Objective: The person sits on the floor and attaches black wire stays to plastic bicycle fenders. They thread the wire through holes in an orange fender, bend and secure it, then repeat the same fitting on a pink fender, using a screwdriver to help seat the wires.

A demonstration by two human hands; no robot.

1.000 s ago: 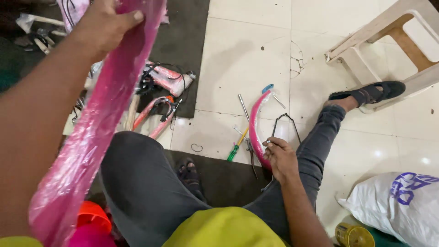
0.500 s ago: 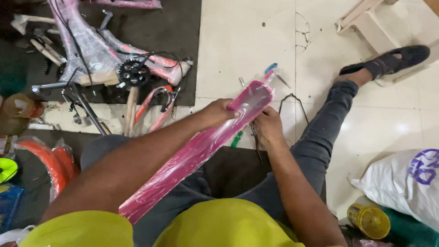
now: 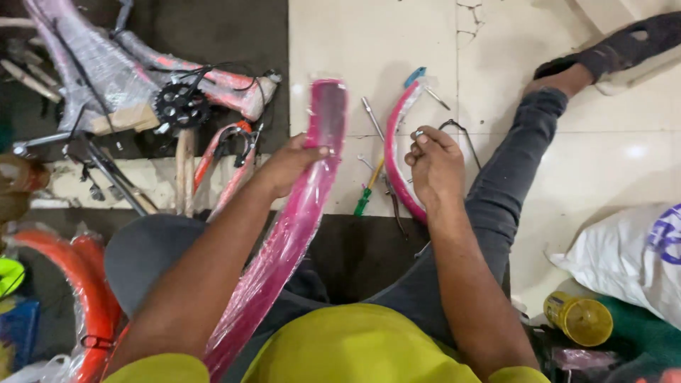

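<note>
The left hand (image 3: 291,164) grips a wrapped pink mudguard (image 3: 298,213). The right hand (image 3: 434,164) pinches a small metal part (image 3: 418,133). Beyond them, a second mudguard (image 3: 394,152) and a screwdriver (image 3: 369,193) lie on the floor (image 3: 567,177).

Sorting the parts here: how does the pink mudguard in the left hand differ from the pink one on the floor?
The held mudguard is plastic-wrapped, gripped by the left hand, reaching up from the lap. The floor mudguard lies on tiles beside the right hand; any wrap is unclear. Both are pink and curved.
</note>
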